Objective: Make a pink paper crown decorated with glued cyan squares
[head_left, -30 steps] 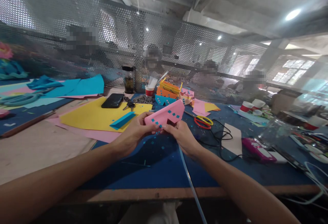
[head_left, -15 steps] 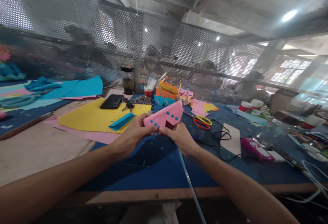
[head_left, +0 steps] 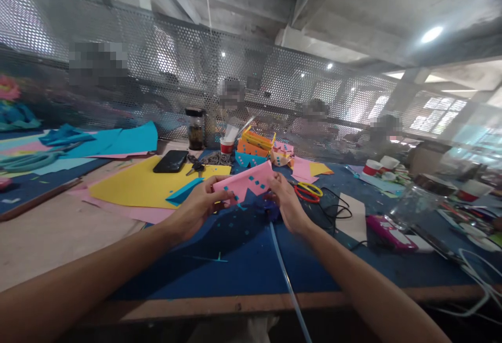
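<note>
Between my hands, above the blue table top, is a folded pink paper piece [head_left: 245, 180] with small blue squares on it and a notch in its lower edge. My left hand [head_left: 200, 202] grips its left end, thumb in front. My right hand [head_left: 285, 196] pinches its right end. Behind my left hand a folded blue paper strip [head_left: 184, 191] lies on a yellow sheet [head_left: 129, 183]. Beyond the pink piece stand folded orange [head_left: 251, 148] and blue [head_left: 248, 160] paper pieces with similar small squares. Scissors with red and yellow handles [head_left: 308, 192] lie right of my right hand.
A black phone [head_left: 171, 161] and keys [head_left: 196, 166] rest on the yellow sheet. Behind stand a dark-filled jar [head_left: 195, 131] and a paper cup [head_left: 226, 145]. At right are a black cord [head_left: 333, 212], a magenta device [head_left: 390, 234] and a clear jar [head_left: 415, 202]. A perforated metal screen [head_left: 157, 71] rises behind.
My right hand has moved from the lower edge of the pink paper piece up to its right end. My left hand keeps hold, and the piece has dropped slightly and shifted a little left.
</note>
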Demonstrator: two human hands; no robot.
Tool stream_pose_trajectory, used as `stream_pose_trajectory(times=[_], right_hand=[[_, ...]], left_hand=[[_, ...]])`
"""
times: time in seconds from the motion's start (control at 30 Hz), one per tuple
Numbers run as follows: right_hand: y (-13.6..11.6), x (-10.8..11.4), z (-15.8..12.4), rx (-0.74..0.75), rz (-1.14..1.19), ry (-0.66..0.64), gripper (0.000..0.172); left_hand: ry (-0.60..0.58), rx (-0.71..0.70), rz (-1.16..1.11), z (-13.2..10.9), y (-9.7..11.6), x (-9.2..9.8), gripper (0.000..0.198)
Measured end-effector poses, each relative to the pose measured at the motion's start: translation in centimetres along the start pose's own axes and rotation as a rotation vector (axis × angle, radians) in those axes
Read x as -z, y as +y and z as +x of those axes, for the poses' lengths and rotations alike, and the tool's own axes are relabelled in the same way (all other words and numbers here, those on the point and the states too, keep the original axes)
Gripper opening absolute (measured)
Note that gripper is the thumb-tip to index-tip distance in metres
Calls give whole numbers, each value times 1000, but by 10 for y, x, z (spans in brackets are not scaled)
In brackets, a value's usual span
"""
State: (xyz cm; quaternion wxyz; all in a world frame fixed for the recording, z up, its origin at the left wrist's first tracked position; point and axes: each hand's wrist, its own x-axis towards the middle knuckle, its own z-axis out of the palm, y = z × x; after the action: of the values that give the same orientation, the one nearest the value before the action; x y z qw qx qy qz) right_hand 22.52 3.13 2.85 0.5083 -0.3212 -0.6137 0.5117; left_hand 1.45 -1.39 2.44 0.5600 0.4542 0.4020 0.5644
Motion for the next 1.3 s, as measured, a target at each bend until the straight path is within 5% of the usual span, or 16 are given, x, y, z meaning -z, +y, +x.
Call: stream_pose_trajectory(times=[0.4, 0.67, 1.3], right_hand=[[13, 22, 24, 77, -87, 177, 41], [14, 25, 26, 141, -146, 99, 40], [13, 31, 26, 362, -437, 154, 32]], left_hand=[[-87, -9, -2, 4, 5, 4, 35], [-30, -15, -48, 8, 7, 8, 40], [24, -85, 7, 18, 5, 21, 39]])
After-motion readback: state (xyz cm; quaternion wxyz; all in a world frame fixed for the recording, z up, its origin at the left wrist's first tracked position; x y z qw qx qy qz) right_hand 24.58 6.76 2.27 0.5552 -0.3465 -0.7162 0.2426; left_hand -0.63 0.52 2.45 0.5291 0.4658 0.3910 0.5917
